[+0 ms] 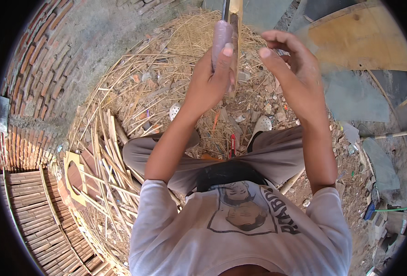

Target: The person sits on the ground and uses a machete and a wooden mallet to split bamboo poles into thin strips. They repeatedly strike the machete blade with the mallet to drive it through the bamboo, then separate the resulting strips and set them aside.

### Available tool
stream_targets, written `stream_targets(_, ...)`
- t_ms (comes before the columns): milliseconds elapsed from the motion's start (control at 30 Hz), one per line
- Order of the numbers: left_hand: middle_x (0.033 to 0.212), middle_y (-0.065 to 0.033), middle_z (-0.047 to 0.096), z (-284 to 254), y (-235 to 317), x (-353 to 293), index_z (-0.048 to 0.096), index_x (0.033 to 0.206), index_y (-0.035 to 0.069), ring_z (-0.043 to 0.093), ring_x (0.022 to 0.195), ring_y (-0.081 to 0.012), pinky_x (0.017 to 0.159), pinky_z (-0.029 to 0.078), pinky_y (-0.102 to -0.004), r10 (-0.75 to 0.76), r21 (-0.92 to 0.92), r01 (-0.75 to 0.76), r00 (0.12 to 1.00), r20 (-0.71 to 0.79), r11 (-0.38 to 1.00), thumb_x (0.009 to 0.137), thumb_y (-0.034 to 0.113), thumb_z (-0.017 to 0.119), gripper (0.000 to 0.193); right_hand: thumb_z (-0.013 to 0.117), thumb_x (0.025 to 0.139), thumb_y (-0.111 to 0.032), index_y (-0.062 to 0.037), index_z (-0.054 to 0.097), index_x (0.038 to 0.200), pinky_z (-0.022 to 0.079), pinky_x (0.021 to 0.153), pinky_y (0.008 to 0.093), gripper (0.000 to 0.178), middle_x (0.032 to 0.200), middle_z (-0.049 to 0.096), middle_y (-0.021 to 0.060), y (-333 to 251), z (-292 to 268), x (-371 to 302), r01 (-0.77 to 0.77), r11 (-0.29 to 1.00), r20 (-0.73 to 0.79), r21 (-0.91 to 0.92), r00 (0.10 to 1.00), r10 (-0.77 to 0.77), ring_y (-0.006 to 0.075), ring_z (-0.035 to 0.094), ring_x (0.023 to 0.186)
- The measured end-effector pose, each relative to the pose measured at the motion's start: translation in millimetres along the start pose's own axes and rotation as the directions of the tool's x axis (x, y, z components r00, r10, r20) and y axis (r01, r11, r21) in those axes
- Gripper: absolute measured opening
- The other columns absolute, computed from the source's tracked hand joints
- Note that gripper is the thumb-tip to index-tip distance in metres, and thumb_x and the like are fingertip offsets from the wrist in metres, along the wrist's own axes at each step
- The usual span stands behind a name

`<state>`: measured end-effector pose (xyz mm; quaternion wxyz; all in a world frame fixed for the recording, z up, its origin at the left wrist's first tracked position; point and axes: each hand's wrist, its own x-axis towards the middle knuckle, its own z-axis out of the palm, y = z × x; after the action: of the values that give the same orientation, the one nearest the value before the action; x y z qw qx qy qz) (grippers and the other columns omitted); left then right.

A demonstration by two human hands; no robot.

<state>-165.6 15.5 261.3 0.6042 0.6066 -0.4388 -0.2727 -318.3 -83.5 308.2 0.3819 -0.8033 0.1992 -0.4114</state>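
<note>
In front of me my left hand (pixel 215 78) is closed round a tool with a mauve handle (pixel 222 39). A narrow dark metal part (pixel 225 10) runs from the handle out past the top edge, so I cannot tell its kind. Right beside it stands a brown and pale wooden or bamboo piece (pixel 234 34); my left fingers reach toward it, but whether they grip it is hidden. My right hand (pixel 297 69) is raised to the right of both, fingers bent and thumb apart, with nothing visible in it.
Straw (pixel 192 39) and debris cover the ground. Split bamboo strips (pixel 109 170) lie left of my folded legs. A red tool (pixel 232 145) lies between my legs. A brick wall (pixel 40 78) rises at left; a tan board (pixel 360 37) and grey sheets (pixel 355 96) lie at right.
</note>
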Motion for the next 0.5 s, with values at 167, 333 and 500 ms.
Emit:
stream_targets(167,0.057,-0.0026,0.053,-16,-6,-4,0.059,0.104,0.000,0.051,0.048,-0.0086,0.047,0.039,-0.0254,0.006,0.042,-0.005,1.000,-0.009,0.999,0.104,0.049,0.040,0.053,0.065,0.091,-0.038,-0.0017,0.064,0.111,0.047,0.084,0.0334,0.041,0.104,0.064,0.0084,-100,-72,-76,0.118,0.628,-0.024,0.770,0.987,-0.157,0.0190,0.061,0.092)
stream_targets(333,0.057,-0.0030,0.053,-23,-4,-15,0.059,0.103,0.000,0.049,0.047,-0.0083,0.046,0.037,-0.0249,0.018,0.080,-0.014,0.999,-0.049,0.997,0.104,0.049,0.040,0.052,0.066,0.091,-0.038,-0.0029,0.065,0.111,0.047,0.083,0.0343,0.040,0.104,0.064,0.0071,-141,-62,-75,0.143,0.480,0.040,0.866,0.936,-0.350,0.0192,0.061,0.092)
stream_targets(500,0.056,-0.0045,0.053,-24,1,-16,0.059,0.105,0.000,0.048,0.044,-0.0095,0.044,0.036,-0.0239,0.052,0.127,-0.048,0.998,-0.022,0.991,0.104,0.051,0.035,0.056,0.066,0.090,-0.037,-0.0041,0.065,0.111,0.047,0.083,0.0352,0.039,0.105,0.064,0.0058,-147,-66,-79,0.180,0.460,0.008,0.869,0.925,-0.379,0.0193,0.061,0.093)
